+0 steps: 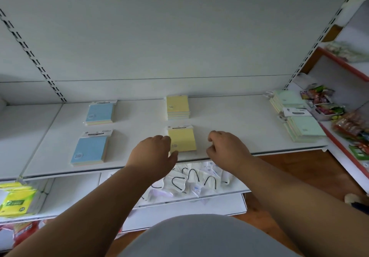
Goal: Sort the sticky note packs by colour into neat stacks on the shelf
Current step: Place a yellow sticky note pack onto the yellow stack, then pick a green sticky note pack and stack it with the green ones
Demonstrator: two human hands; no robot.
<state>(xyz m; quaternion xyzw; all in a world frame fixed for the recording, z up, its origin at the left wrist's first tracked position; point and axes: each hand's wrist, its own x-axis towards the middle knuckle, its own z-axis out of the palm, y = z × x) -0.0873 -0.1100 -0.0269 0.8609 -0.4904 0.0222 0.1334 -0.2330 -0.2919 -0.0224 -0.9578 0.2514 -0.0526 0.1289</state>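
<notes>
Resting my left hand (154, 153) against the left edge of the near yellow sticky note stack (182, 140) on the white shelf (239, 129), thumb touching its near corner, I keep my right hand (225, 147) loosely curled, empty, just right of it. Blue stacks (91, 151) lie left, green stacks (303, 128) far right.

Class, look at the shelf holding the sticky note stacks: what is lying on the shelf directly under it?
Under the shelf lies a lower shelf with white packets with black loops. The upper shelf and the left hand and right hand hide its back part.
</notes>
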